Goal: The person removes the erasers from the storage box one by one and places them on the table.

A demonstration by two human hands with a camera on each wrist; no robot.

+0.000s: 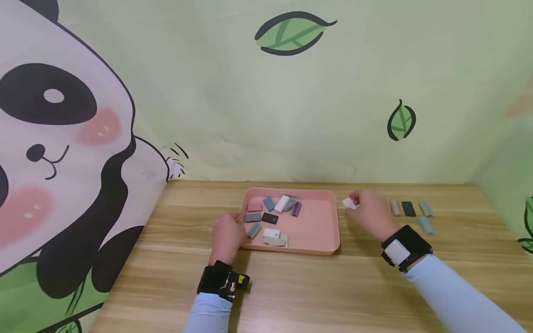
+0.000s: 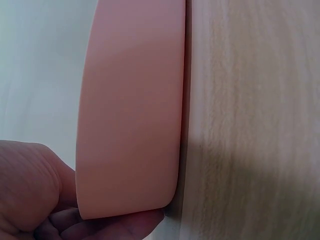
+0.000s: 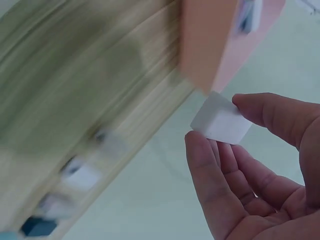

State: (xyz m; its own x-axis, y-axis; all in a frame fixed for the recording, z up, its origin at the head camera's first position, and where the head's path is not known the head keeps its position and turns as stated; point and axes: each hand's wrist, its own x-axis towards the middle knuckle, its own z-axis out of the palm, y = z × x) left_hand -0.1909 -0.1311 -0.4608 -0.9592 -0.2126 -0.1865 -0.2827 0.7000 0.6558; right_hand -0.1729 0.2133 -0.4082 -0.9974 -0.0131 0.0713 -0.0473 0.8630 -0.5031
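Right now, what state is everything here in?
Pink tray: partly filled, right side bare.
White piece: held, outside the tray.
Left hand: grips the tray's left end.
Right hand: pinches the white piece.
Tray's pieces: lying scattered.
Far-right pieces: lying on the table.
Wristbands: one strapped on each wrist.

Printed panda [image 1: 83, 157] is filling 9 o'clock on pale green backdrop [image 1: 233, 115]. Big leaf [image 1: 293, 34] is showing at 12, small leaf [image 1: 401, 121] is pointing up near 2, edge leaf [image 1: 529, 215] is getting cut off at 3. Wood table [image 1: 316, 293] is spreading across 6.
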